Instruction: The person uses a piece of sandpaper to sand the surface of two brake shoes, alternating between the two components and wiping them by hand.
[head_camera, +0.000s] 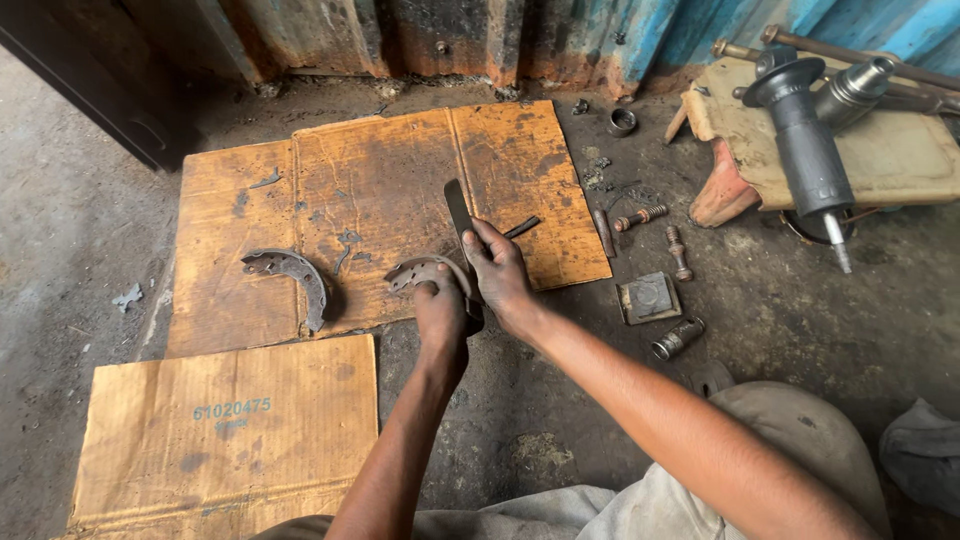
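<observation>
A curved, rust-grey metal brake shoe (425, 272) lies at the near edge of a stained brown cardboard sheet (380, 190) spread on the dirty concrete floor (70, 220), and the person's left hand (441, 312) presses down on its right end, fingers curled over the arc. The right hand (500, 275) sits just beside it on the right, closed firmly around the handle of a dark flat metal blade (458, 210), which stands tilted up and away from the shoe towards the far wall. A second curved brake shoe (292, 280) of the same rusty grey lies well apart to the left on the same sheet, untouched. A thin dark metal strip (521, 228) rests on the cardboard just beyond the right hand. Nearer and to the left, a cleaner folded tan cardboard box (220, 430) lies flat on the floor. To the right of the sheet, scattered on the concrete, are rusty bolts (678, 252), a small square grey metal block (648, 297) and a short shiny cylinder (677, 338); a steel ring (621, 122) sits further off near the corrugated rusted blue wall (600, 40). At the far right a dark grey shock absorber (805, 150) lies across a worn beige cushion (890, 155).
</observation>
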